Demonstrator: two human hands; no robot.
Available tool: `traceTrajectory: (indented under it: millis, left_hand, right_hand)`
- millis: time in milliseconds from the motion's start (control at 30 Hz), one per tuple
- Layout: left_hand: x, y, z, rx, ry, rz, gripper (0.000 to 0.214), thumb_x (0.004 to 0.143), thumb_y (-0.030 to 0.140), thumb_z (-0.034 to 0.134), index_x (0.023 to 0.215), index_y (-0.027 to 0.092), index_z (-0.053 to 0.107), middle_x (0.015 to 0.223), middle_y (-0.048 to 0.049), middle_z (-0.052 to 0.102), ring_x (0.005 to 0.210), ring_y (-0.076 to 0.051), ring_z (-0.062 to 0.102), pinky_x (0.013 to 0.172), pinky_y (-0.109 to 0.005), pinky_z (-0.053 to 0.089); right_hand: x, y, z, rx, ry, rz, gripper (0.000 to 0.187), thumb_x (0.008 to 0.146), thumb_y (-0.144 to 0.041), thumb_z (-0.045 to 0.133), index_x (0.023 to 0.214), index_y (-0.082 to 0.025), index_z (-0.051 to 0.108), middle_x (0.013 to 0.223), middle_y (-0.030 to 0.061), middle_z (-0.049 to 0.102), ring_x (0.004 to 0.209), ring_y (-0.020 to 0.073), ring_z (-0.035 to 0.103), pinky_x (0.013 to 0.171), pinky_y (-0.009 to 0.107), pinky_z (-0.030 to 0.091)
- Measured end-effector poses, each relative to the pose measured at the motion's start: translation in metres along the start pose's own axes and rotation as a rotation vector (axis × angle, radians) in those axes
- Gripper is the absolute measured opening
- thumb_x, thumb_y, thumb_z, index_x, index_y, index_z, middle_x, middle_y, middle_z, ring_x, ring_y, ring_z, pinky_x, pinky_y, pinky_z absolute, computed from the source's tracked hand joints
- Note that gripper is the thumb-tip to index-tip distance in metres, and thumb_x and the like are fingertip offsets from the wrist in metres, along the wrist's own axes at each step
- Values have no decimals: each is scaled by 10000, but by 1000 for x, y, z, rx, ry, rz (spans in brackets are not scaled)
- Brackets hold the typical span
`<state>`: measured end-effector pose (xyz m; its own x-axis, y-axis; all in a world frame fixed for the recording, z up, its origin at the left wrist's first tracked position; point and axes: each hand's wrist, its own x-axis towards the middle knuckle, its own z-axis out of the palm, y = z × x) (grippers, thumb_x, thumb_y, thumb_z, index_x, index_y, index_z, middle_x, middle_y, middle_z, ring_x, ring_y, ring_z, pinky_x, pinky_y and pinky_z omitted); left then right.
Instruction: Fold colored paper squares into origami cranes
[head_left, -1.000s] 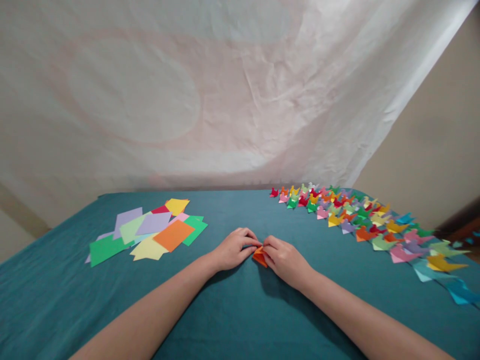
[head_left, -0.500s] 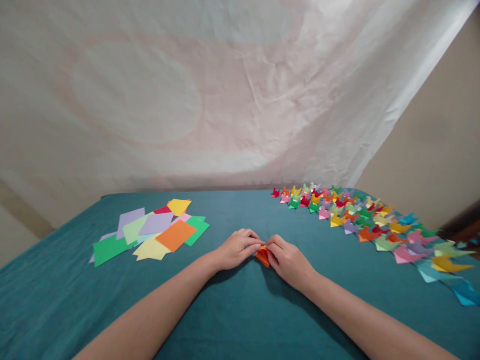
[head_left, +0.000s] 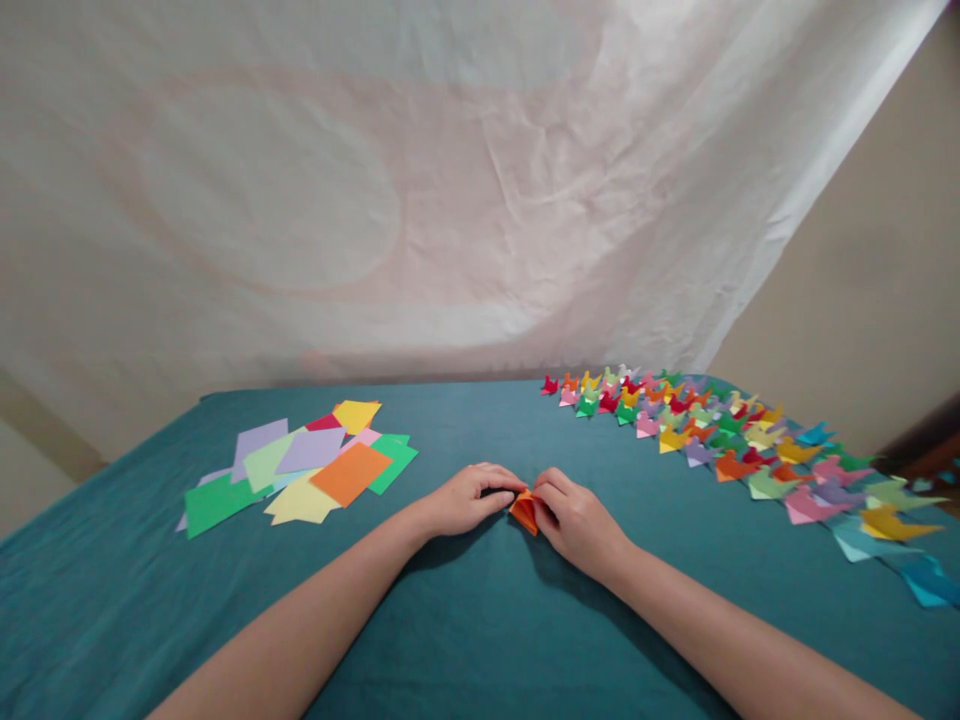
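A small orange folded paper (head_left: 525,512) stands on the teal cloth in front of me, with its open layers facing me. My right hand (head_left: 577,520) pinches its right side between thumb and curled fingers. From the other side my left hand (head_left: 472,497) reaches in, its fingertips closed at the paper's upper left edge and the thumb a little below them. Fingers hide the top and the right part of the paper.
Loose coloured paper sheets (head_left: 307,462) lie overlapped on the left. Rows of small folded paper birds (head_left: 720,440) in many colours run along the right side. A pale hanging sheet (head_left: 450,200) rises behind the teal-covered table (head_left: 480,640).
My left thumb has drawn back slightly from the orange paper, widening the gap under the fingers. My right hand keeps its pinch.
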<state>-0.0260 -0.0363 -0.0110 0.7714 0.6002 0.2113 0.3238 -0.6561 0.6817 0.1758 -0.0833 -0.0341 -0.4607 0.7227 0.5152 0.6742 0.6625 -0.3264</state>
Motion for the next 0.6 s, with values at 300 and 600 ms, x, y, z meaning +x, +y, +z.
traceTrajectory:
  millis: [300, 600]
  left_hand:
    - [1, 1, 3, 30, 16, 10, 257, 915, 308, 470, 1054, 206, 660, 1053, -60, 652, 1000, -166, 567, 923, -288, 386]
    - [2, 1, 4, 55, 30, -6, 284, 931, 337, 429, 1040, 220, 665, 1033, -51, 650, 978, -164, 564, 913, -296, 382]
  right_hand:
    - [2, -1, 1, 31, -6, 62, 102, 862, -133, 471, 839, -172, 562, 859, 56, 560, 751, 153, 567, 680, 261, 477]
    - [3, -1, 0, 45, 14, 68, 129, 876, -131, 446, 833, -174, 560, 859, 57, 560, 760, 150, 567, 697, 258, 474]
